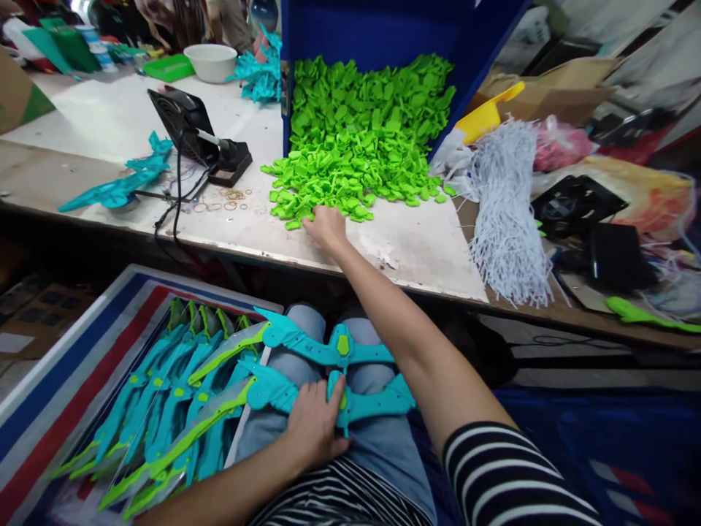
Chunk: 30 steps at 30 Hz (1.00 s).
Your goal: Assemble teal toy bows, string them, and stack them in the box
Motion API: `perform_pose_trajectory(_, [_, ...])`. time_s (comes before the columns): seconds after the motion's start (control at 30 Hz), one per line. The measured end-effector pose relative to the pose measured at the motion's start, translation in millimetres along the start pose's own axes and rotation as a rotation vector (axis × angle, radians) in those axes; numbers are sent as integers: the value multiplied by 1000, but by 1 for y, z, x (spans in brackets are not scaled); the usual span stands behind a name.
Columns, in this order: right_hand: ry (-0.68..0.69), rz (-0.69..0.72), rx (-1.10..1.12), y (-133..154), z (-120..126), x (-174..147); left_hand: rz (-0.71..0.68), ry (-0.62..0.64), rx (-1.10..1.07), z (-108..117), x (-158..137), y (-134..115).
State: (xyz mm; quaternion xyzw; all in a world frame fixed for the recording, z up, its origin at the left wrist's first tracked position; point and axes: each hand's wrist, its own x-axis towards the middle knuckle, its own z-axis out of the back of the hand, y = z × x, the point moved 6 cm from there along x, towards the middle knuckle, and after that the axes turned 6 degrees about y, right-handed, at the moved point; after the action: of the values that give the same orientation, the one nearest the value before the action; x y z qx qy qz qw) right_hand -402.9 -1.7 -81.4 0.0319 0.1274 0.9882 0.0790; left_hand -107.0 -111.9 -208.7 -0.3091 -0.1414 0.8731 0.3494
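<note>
Two teal plastic toy bows with lime-green tips lie across my lap, the upper bow (312, 349) farther from me and the lower bow (372, 404) nearer. My left hand (313, 424) is wrapped round the middle of the lower bow, thumb lying along its centre. A small green piece shows in the centre of each. Stretched out over the table, my right hand (327, 228) touches the near edge of a heap of small green plastic pieces (350, 172). Its fingers are pinched together at one piece, partly hidden by the hand.
The heap spills from a blue bin (377, 29) onto the white tabletop (421, 241). A soldering iron stand (230, 162), rubber bands (233, 195) and a teal part (117, 188) lie to the left. White strings (507, 212) hang at right. A striped box (71, 365) holds several bows.
</note>
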Motion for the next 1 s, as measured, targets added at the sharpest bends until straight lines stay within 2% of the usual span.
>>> perform_pose_trajectory(0.2, [10,95,-21,-68,6,-36,-84,153,-188,42,-5,-7])
perform_pose_trajectory(0.33, [-8,163,-22,-94,2,-53,-104,384,-352,36,13,-3])
perform_pose_trajectory(0.47, [-13,131,-3,-97,4,-52,-48,515,-636,13,31,11])
perform_pose_trajectory(0.57, [-17,113,7,-94,11,-48,10,552,-792,2,35,20])
perform_pose_trajectory(0.7, [5,150,-40,-92,15,-42,7,556,-821,1,35,23])
perform_pose_trajectory(0.87, [138,197,-147,-94,9,-29,16,564,-832,1,36,22])
perform_pose_trajectory(1.0, [223,196,-143,-94,8,-17,28,573,-837,-1,36,23])
